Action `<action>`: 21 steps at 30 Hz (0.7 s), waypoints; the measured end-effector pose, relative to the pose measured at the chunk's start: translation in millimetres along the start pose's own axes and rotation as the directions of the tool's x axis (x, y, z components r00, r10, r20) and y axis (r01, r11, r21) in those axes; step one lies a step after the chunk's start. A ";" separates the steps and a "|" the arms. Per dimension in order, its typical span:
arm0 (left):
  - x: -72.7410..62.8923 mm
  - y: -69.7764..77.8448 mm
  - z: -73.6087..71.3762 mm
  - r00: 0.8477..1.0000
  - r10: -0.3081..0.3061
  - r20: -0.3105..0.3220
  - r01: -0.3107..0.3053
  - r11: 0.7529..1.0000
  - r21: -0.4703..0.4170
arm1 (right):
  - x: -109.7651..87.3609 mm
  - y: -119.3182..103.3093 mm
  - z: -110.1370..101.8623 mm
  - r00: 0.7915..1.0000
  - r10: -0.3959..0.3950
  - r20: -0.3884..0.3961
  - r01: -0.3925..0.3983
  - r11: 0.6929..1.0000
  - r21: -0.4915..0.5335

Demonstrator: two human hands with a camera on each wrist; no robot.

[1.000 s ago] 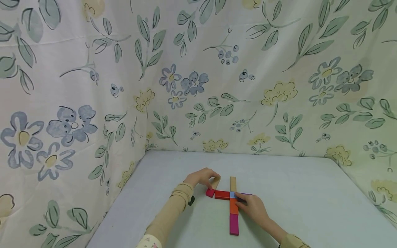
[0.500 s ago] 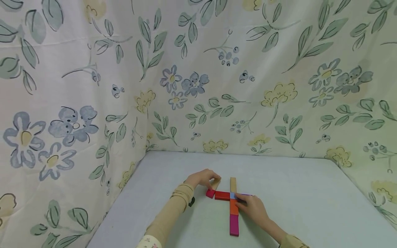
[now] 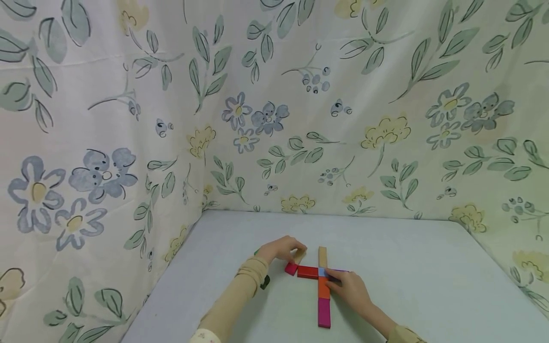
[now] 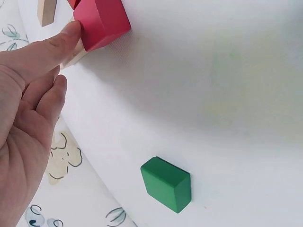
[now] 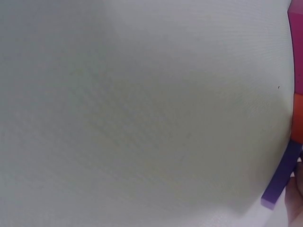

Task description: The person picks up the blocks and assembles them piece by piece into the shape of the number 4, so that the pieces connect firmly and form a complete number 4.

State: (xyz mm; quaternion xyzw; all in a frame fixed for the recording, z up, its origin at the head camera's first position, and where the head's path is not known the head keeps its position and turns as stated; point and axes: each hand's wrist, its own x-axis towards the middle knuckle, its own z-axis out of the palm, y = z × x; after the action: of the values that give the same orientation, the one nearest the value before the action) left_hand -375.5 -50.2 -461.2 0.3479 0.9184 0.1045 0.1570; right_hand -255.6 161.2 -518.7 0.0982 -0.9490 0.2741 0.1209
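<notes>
My left hand [image 3: 280, 247] pinches a plain wooden block [image 3: 299, 256], its thumb against the adjoining crimson block [image 4: 104, 23]. That pair slants off the left end of a red block [image 3: 307, 272]. From the red block's other end a column runs front to back: magenta block [image 3: 324, 313], orange block [image 3: 323, 288], light blue block [image 3: 321, 272] and another plain wooden block [image 3: 322, 257]. My right hand [image 3: 353, 288] holds a purple block [image 5: 282, 172] at the column's right side, index fingertip by the light blue block. The hand covers much of the purple block in the head view.
A green block [image 4: 165, 184] lies apart on the white table [image 3: 407, 276], near the left wrist. Floral cloth [image 3: 300, 119] hangs behind the table and along its left side.
Both hands and the blocks keep nearly the same places. The head view has tilted slightly, and a sliver of green now shows behind the left wrist.
</notes>
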 end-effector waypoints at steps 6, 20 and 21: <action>-4.8 -7.0 -0.4 0.995 0.023 -0.094 -0.035 0.991 -0.126 | -1.4 -2.0 -2.8 1.000 -0.024 -0.009 0.024 1.000 0.008; -28.9 -36.7 -3.4 0.936 -0.120 -0.330 -0.030 0.909 -0.415 | 0.6 1.9 0.8 1.000 0.015 0.017 -0.016 1.000 0.016; -30.0 -40.2 -3.1 0.932 -0.127 -0.340 -0.026 0.912 -0.410 | 0.7 2.1 0.8 1.000 0.016 0.018 -0.016 1.000 0.017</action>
State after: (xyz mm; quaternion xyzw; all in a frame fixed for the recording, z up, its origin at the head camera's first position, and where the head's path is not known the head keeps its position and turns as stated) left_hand -379.7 -100.2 -464.0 0.2582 0.8981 0.3513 0.0581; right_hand -256.9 162.4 -520.2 0.0941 -0.9485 0.2822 0.1091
